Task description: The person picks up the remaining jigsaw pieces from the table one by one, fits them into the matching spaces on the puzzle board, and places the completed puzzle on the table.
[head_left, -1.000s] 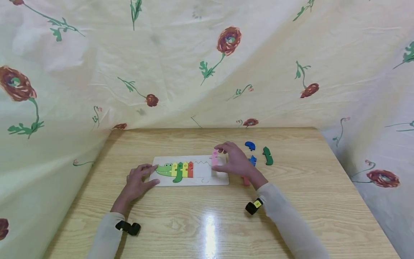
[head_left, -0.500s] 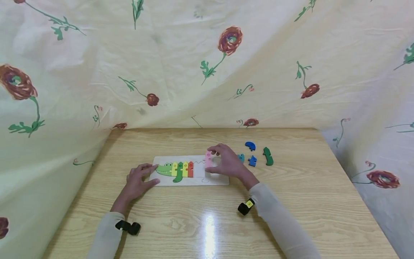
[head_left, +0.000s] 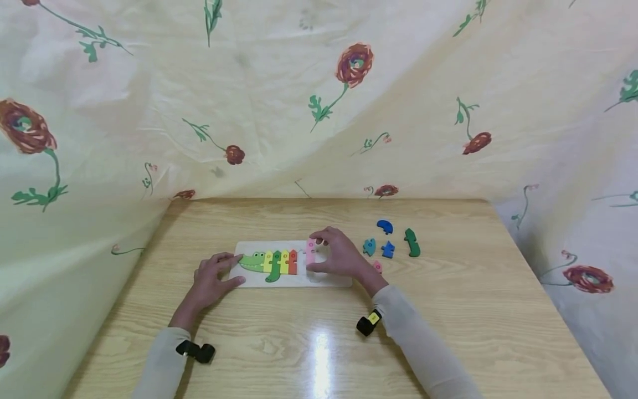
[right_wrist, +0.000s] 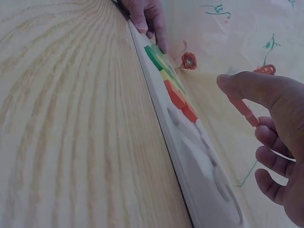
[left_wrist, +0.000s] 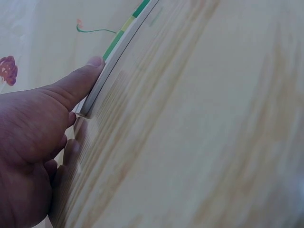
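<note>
Roughly crosswise to bd (head_left: pixel 329 281), pink pc (head_left: pixel 310 252), long axis near-far.

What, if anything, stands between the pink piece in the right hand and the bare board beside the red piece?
Nothing visible does: the right hand holds the pink piece over the board, near the red piece, and the loose pieces lie to the board's right.

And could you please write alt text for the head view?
A person's right hand holds a pink puzzle piece above a white board bearing a partly assembled crocodile, while the left hand touches the board's left end. Loose pieces lie to the right on a wooden table.
</note>
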A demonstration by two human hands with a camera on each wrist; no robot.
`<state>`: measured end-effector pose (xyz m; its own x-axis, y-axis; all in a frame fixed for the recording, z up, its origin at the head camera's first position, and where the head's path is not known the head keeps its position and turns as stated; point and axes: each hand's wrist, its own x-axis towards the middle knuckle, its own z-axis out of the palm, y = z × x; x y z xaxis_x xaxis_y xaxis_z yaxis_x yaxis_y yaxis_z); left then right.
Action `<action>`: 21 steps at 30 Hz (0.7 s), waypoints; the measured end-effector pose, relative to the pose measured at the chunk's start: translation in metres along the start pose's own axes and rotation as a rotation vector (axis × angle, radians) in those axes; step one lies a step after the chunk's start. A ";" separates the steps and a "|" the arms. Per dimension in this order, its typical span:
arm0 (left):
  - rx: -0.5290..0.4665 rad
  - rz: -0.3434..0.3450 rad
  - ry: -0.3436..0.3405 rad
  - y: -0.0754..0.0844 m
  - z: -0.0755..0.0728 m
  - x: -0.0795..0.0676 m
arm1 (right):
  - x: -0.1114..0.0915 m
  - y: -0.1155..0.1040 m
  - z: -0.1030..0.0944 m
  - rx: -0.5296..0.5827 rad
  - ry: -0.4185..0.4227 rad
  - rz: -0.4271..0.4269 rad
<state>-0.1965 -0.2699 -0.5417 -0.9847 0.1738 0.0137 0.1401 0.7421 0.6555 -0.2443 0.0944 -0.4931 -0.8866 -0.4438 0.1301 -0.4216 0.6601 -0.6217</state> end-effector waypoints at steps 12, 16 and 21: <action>0.007 -0.005 -0.012 0.004 -0.006 -0.001 | 0.003 -0.008 0.011 0.031 -0.046 0.021; 0.008 -0.003 -0.014 0.005 -0.006 0.000 | 0.004 -0.007 0.014 0.037 -0.057 0.032; 0.010 -0.007 -0.015 0.004 -0.005 0.000 | 0.004 -0.006 0.017 0.033 -0.069 0.050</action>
<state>-0.1965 -0.2707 -0.5352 -0.9839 0.1786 -0.0023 0.1346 0.7500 0.6476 -0.2419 0.0785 -0.5024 -0.8906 -0.4524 0.0459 -0.3701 0.6624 -0.6513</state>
